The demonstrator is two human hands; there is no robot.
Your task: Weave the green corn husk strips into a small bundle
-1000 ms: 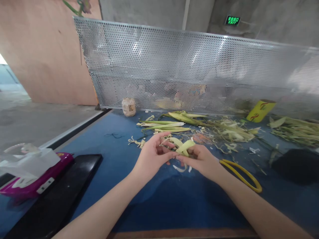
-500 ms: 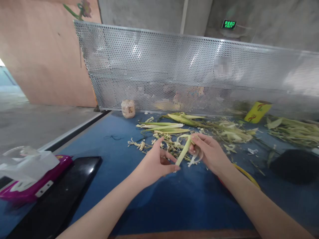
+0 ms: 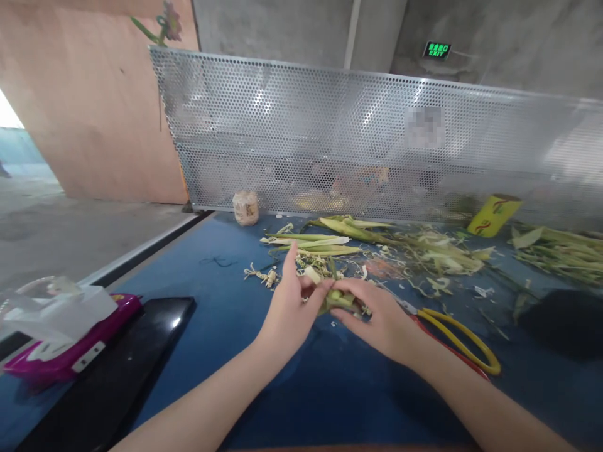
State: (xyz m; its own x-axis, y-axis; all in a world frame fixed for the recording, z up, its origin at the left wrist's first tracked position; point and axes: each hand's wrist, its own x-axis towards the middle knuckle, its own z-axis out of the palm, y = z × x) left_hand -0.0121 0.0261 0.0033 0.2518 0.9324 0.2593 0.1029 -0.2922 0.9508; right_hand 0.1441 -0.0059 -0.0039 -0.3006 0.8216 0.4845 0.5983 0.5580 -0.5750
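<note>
My left hand and my right hand meet over the blue table, their fingertips pinched on a folded pale green leaf strip. It looks like husk; the fingers hide part of it. Just beyond lie small braided pale pieces and several long green leaf strips. Scissors with yellow and red handles rest beside my right forearm, which covers part of them.
Loose leaf scraps and a larger leaf pile spread to the right, near a yellow can. A wrapped roll stands before the perforated metal screen. At left are a black tablet-like slab and a magenta-and-white device.
My hands have come together, and the strip stretched between them is now bunched at the fingertips. The scissors show more fully. The view has shifted slightly.
</note>
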